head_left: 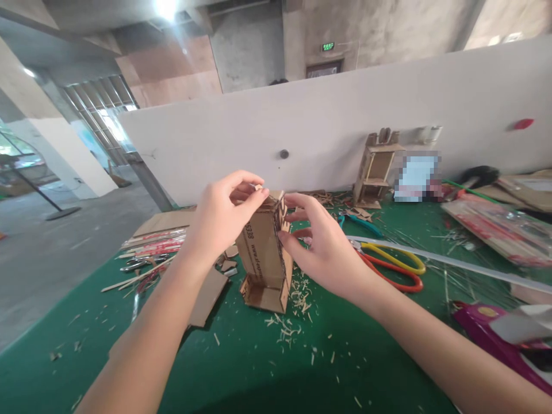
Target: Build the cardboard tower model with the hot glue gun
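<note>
A small cardboard model (264, 253), tall and box-shaped with printed text on one face, stands upright on the green table (241, 362). My left hand (224, 215) pinches its top edge with closed fingers. My right hand (321, 244) steadies the model's right side, fingers curled against the cardboard near the top. Cardboard scraps and shavings lie around the model's base.
Pliers with yellow and red handles (394, 267) lie right of the model, with a long white strip (452, 261) beyond. A second cardboard model (375, 172) stands against the white wall. Flat cardboard pieces (207, 296), sticks and scissors lie left. A purple object (495, 336) sits at right.
</note>
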Action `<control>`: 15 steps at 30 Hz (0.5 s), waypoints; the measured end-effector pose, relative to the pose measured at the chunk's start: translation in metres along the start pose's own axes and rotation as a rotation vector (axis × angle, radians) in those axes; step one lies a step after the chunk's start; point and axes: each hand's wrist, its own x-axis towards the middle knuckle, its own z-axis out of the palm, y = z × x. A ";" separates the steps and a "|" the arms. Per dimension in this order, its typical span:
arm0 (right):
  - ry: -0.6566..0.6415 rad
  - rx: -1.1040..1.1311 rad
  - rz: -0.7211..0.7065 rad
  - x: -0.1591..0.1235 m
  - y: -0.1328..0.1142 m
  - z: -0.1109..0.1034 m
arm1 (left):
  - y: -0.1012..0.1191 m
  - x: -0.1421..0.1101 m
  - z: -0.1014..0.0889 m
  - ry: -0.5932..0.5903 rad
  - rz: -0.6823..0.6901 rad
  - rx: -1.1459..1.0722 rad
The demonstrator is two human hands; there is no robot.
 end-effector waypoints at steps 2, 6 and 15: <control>-0.052 -0.155 0.044 -0.012 0.002 -0.009 | -0.005 0.001 0.000 -0.005 -0.029 -0.063; -0.391 -0.649 0.214 -0.036 0.006 -0.041 | -0.011 0.003 -0.001 -0.020 -0.073 -0.139; -0.537 -0.988 0.624 -0.039 0.042 -0.074 | -0.014 0.004 -0.003 -0.006 -0.086 -0.147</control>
